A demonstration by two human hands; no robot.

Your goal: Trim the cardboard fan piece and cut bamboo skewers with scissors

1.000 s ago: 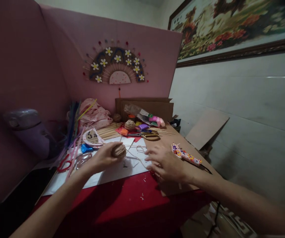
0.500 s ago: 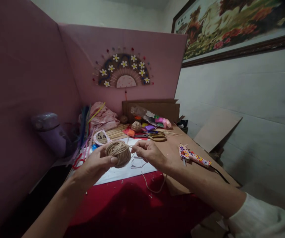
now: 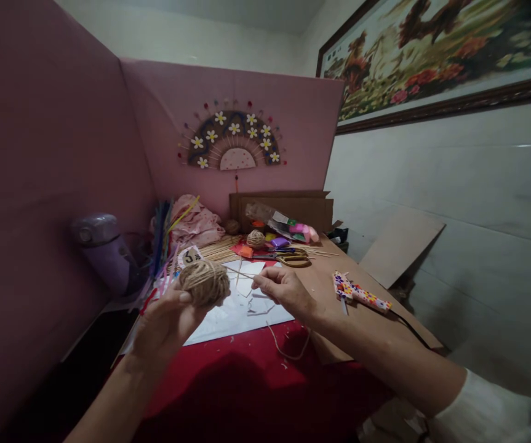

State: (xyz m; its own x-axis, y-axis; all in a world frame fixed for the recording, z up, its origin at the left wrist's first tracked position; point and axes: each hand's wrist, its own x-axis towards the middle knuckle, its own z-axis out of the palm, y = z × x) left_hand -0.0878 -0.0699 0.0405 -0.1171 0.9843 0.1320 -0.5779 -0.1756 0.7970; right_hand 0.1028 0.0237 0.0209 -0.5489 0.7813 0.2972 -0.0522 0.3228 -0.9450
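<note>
My left hand (image 3: 166, 320) is closed around a ball of jute twine (image 3: 205, 283), held up above the table. A strand runs from the ball to my right hand (image 3: 283, 290), whose fingers pinch it just to the right of the ball. The loose end of the twine (image 3: 288, 351) hangs down and curls on the red tablecloth (image 3: 247, 381). Under both hands lies a white sheet (image 3: 242, 311) with small cut paper pieces.
A patterned glue gun (image 3: 360, 294) lies on brown cardboard at the right. Scissors (image 3: 293, 257), a second twine ball (image 3: 256, 238), bamboo sticks, coloured clay packets and pink cloth crowd the back. A purple device (image 3: 103, 249) stands left. Pink partition walls enclose the desk.
My left hand lifted the twine ball off the table. My right hand left the cardboard, pinched the strand beside the ball, and has drawn it slightly further right.
</note>
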